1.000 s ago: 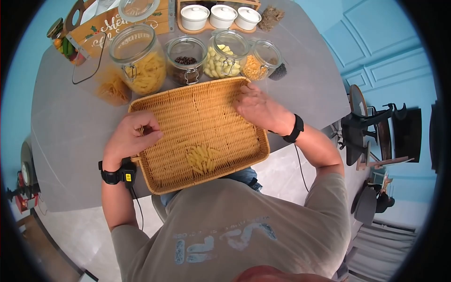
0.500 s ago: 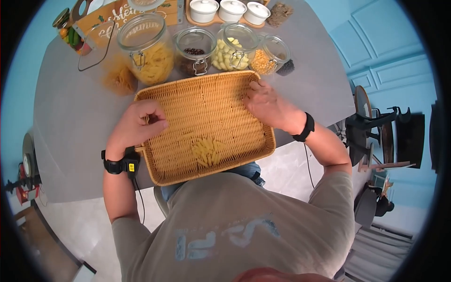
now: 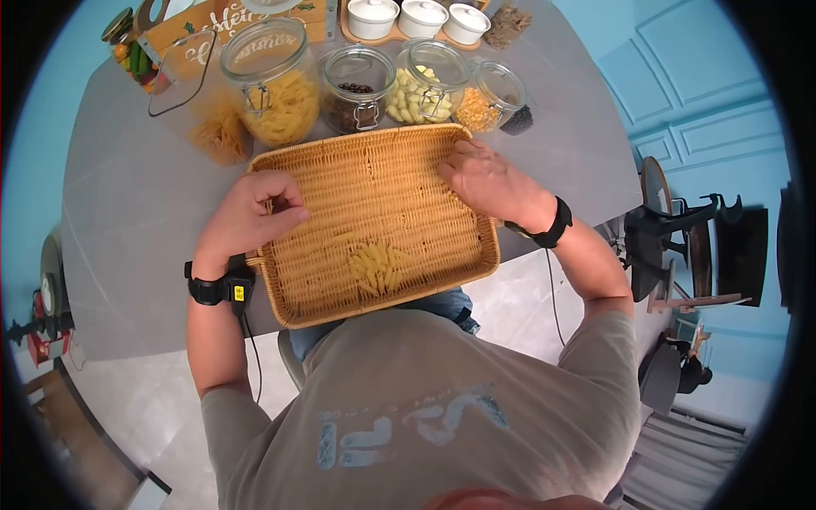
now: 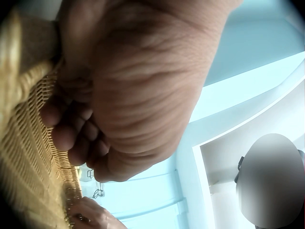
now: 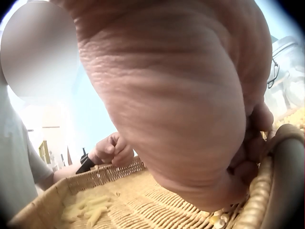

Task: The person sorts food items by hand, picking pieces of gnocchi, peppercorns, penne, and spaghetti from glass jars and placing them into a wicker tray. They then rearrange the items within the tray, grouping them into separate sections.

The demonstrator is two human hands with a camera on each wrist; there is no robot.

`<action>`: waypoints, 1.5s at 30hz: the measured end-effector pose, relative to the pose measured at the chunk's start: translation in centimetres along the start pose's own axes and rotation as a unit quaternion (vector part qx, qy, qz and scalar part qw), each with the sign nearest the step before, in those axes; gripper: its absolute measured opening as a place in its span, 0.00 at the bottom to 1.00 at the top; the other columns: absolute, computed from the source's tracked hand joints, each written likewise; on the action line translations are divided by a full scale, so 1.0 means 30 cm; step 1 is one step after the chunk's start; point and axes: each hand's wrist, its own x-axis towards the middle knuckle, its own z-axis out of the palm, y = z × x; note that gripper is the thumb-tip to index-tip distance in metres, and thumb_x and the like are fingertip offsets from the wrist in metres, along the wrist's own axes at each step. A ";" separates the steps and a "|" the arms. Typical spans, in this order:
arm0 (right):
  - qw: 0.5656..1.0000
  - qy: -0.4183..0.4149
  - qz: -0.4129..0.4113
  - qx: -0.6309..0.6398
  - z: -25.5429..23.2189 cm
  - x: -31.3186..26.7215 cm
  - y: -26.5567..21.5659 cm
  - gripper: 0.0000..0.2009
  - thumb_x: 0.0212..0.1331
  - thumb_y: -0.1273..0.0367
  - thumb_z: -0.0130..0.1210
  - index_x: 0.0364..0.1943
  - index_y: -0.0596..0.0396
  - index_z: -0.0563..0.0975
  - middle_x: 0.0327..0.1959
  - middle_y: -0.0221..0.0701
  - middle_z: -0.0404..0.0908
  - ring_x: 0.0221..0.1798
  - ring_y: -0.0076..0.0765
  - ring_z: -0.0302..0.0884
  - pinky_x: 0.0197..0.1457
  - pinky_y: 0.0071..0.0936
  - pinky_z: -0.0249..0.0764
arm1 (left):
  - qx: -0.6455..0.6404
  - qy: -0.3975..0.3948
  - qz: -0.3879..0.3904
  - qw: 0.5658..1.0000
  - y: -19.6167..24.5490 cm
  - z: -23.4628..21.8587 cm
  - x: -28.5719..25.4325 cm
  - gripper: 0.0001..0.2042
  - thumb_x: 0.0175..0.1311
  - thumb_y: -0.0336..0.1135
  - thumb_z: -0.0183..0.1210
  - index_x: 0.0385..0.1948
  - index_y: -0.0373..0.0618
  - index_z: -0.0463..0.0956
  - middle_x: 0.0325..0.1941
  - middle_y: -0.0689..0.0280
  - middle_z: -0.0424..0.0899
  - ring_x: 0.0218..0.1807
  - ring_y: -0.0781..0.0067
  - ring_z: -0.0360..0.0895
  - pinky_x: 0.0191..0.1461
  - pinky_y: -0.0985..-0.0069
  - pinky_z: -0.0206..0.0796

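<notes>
A yellow-brown wicker basket [image 3: 374, 200] lies in front of the person, with a small pile of penne pasta [image 3: 376, 266] near its front edge. Over its left side hovers the left hand [image 3: 257, 210], fingers loosely curled and thumb near the index finger, with nothing visible between them. The right hand [image 3: 493, 183] is at the far right corner, fingers curled down close inside the rim. Under it, in the right wrist view, show a few small yellow pieces [image 5: 219, 220]. I cannot tell whether the right fingertips pinch anything, since the palm hides them.
Behind the basket stand glass jars of penne [image 3: 280, 106], dark beans [image 3: 353, 106], pale nut-like pieces [image 3: 421, 95] and yellow kernels [image 3: 478, 109]. A clear container [image 3: 217, 127] with pasta is at the left. White lidded pots [image 3: 422, 19] and a wooden crate [image 3: 229, 30] stand farther back.
The head view has shifted, so basket and jars appear slightly higher and farther right. Both hands keep nearly the same places over the basket; the right hand's fingers have moved slightly at the corner.
</notes>
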 end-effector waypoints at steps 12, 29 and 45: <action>0.936 0.117 0.220 0.250 -0.266 -0.018 0.220 0.07 0.63 0.72 0.63 0.42 0.60 0.82 0.34 0.38 0.87 0.35 0.36 0.87 0.40 0.33 0.80 | 0.007 0.004 -0.006 1.000 0.009 -0.003 0.002 0.07 0.62 0.27 0.71 0.31 0.39 0.80 0.29 0.69 0.82 0.33 0.77 0.76 0.38 0.74 0.68; 0.977 0.082 0.096 0.171 -0.240 -0.024 0.117 0.06 0.62 0.72 0.64 0.40 0.59 0.86 0.39 0.43 0.87 0.48 0.53 0.84 0.56 0.45 0.80 | -0.010 0.004 0.021 1.000 -0.022 0.004 0.007 0.07 0.63 0.26 0.71 0.31 0.39 0.79 0.28 0.70 0.80 0.33 0.78 0.76 0.38 0.75 0.68; 0.990 -0.106 0.067 0.062 0.021 0.063 0.019 0.06 0.60 0.73 0.64 0.38 0.61 0.82 0.38 0.44 0.86 0.51 0.54 0.84 0.63 0.47 0.76 | -0.003 0.001 0.015 1.000 -0.004 -0.005 0.002 0.08 0.63 0.26 0.71 0.31 0.39 0.79 0.28 0.69 0.80 0.33 0.77 0.76 0.38 0.74 0.68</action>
